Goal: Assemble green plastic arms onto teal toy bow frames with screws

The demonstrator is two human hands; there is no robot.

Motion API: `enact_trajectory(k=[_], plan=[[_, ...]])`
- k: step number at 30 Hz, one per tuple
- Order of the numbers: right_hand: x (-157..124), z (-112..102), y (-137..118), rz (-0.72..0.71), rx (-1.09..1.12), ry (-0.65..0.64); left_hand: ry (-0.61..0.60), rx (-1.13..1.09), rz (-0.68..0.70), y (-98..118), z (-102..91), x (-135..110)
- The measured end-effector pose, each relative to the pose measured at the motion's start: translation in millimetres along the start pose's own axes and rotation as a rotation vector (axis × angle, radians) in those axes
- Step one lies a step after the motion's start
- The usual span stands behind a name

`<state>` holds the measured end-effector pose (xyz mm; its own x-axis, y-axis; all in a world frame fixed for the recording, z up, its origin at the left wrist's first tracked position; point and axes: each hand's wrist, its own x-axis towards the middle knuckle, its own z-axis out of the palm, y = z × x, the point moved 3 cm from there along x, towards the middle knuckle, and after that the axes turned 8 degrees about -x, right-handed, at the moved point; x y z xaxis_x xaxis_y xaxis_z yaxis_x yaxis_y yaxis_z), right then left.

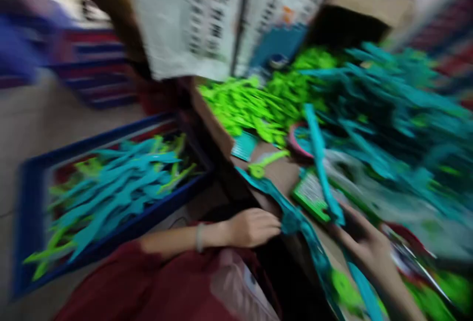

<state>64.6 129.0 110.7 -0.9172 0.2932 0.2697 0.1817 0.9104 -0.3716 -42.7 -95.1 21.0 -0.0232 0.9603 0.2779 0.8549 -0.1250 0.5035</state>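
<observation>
The picture is smeared by motion. My left hand (253,227) is curled with its fingers closed on the middle of a long teal plastic piece (295,217) that runs across the edge of a cardboard work surface (281,173). My right hand (364,247) reaches in from the lower right and holds the lower end of another teal strip (321,163) standing up from it. One green plastic piece (264,163) lies loose on the cardboard between them. A green printed card (312,195) lies beside my right hand.
A blue crate (33,202) at the left holds several teal and green pieces. Big heaps of green pieces (254,104) and teal pieces (388,114) cover the far surface. A printed white sack (192,20) and a brown carton (362,10) stand behind.
</observation>
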Motion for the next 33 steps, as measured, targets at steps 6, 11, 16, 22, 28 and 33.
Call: enact_trajectory(k=[6, 11, 16, 22, 28, 33], plan=[[-66, -5, 29, 0.124, -0.199, -0.075, 0.675, -0.570, -0.347, -39, 5.0, -50], [-52, 18, 8, -0.044, -0.224, -0.183, 1.000, -0.821, -0.696, -85, 1.2, -47], [-32, 34, 5, -0.133, -0.311, -0.237, 1.154, -0.973, -0.778, -116, -14.8, -38], [-24, 39, 12, -0.234, -0.363, -0.272, 1.173, -1.001, -0.820, -125, -15.1, -42], [-18, 47, 10, -0.192, -0.370, -0.417, 1.126, -0.875, -0.774, -120, -22.0, -49], [-12, 48, 11, -0.005, -0.350, -0.526, 0.964, -0.272, -0.408, -88, -31.2, -47]])
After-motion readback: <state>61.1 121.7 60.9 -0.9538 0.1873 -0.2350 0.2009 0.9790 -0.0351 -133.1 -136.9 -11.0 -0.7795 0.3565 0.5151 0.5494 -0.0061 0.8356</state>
